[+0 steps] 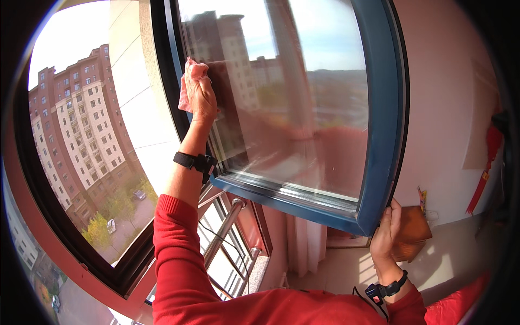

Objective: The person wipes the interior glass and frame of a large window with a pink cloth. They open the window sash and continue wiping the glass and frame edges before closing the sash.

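Observation:
A casement window sash with a blue frame (382, 122) stands swung inward, its glass pane (284, 105) reflecting buildings, sky and a red sleeve. My left hand (203, 95) holds a crumpled pink cloth (185, 95) against the left side of the sash, by the glass edge. Around the lower right corner of the sash, my right hand (386, 231) grips the frame; some of its fingers are hidden behind it. Each wrist bears a black strap with a small device.
Left of the sash is the open window frame (138, 260), with buildings and parked cars far below outside. Metal rails (223, 233) run under the sash. A pale curtain (304, 243), a wooden box-like piece (412, 233) and a hanging red tassel (479, 191) are farther right.

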A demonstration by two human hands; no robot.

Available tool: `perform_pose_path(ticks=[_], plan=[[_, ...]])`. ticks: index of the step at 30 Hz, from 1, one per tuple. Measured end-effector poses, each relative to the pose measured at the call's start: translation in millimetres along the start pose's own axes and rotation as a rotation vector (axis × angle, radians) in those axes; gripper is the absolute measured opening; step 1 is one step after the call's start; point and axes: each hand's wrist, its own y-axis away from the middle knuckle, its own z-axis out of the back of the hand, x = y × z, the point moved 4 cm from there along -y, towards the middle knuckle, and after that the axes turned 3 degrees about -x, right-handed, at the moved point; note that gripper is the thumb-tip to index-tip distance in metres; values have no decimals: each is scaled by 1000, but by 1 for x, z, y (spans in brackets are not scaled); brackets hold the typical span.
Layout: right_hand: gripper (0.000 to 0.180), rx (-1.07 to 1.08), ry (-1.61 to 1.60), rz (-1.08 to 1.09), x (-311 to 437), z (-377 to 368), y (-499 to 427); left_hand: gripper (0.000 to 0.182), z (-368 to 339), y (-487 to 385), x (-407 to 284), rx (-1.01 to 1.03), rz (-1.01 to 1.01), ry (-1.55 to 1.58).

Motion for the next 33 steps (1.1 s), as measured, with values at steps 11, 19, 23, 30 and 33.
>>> perform_pose_path(ticks=[11,19,23,30,33], plan=[[34,-66,36,67,-12,0,-2,39,-64,-146,-38,37,3,-190],[37,-63,67,35,-8,0,-3,64,-96,-82,-233,98,-387,202],[36,-52,80,-1,-8,3,-4,54,-81,-47,-274,237,-293,390],[33,-53,193,84,-17,7,-7,66,-25,46,-262,629,-531,303],[30,-78,193,129,-17,7,-8,57,-20,32,-208,566,-632,33]])
